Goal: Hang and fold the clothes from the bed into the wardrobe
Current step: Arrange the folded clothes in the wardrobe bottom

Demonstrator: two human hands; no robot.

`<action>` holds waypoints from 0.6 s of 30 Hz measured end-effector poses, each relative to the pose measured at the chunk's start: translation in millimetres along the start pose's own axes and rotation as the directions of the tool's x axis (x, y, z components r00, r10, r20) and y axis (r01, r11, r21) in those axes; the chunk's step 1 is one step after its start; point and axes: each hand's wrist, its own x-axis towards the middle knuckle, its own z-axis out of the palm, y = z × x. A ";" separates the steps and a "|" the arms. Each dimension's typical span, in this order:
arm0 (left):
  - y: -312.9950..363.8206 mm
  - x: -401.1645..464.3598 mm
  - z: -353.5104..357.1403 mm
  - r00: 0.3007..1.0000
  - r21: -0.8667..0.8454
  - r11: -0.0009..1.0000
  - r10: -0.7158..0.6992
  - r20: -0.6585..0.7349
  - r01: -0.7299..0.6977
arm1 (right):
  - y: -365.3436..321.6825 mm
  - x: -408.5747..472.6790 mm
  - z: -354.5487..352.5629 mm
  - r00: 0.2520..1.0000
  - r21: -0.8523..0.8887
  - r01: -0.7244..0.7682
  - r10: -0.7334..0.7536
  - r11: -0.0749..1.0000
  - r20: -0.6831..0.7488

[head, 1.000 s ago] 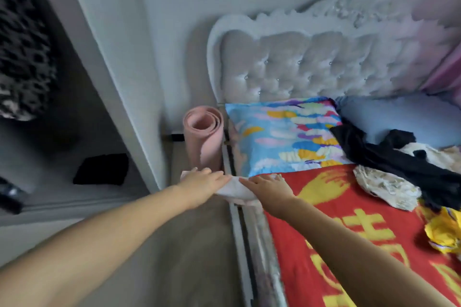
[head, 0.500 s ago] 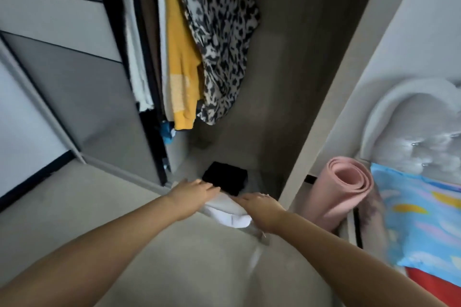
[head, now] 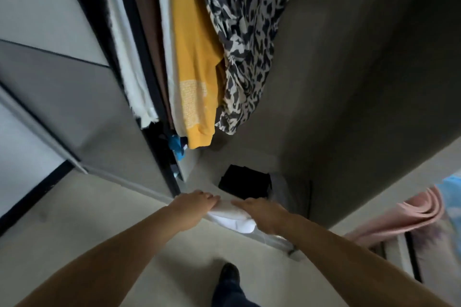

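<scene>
Seen from above, at the left of the frame a grey sliding door (head: 57,97) stands pushed aside from the open wardrobe (head: 349,82). In the upper middle, clothes hang close together: a white garment (head: 129,62), a yellow top (head: 194,77) and a black-and-cream animal-print piece (head: 247,40).

Low in the middle, the left hand (head: 193,207) and the right hand (head: 262,212) carry a folded white garment (head: 232,218) between them. Each hand lies palm down over one end, fingers curved over the top edge; the undersides of the hands are hidden, though the thumbs probably support it from below. The bundle sits at the wardrobe's threshold, above the metal floor track (head: 274,239), not yet inside.

Just beyond the hands, a folded black item (head: 245,182) lies on the wardrobe floor (head: 214,159). A dark-clad foot (head: 229,274) shows at the bottom of the frame, and a rolled pink mat (head: 409,217) stands at the lower right.

The step in hand appears to be setting the folded piece down inside. To do it well, keep both ends level so the fold does not sag or open, lift it clear of the track, and lower it flat beside or on top of the black item, staying under the hanging hems. Slide the hands out sideways only once the bundle rests fully on the floor.
</scene>
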 end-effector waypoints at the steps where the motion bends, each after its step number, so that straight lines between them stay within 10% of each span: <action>1: -13.5 16.6 -0.9 1.000 0.000 1.000 0.009 0.014 -0.009 | 5.4 15.4 -4.5 1.000 0.025 -0.009 0.009 1.000 0.003; 18: -87.5 282.9 101.9 0.950 0.044 0.952 0.300 0.088 -0.304 | 116.2 214.1 126.9 0.928 0.121 -0.372 0.371 0.920 0.031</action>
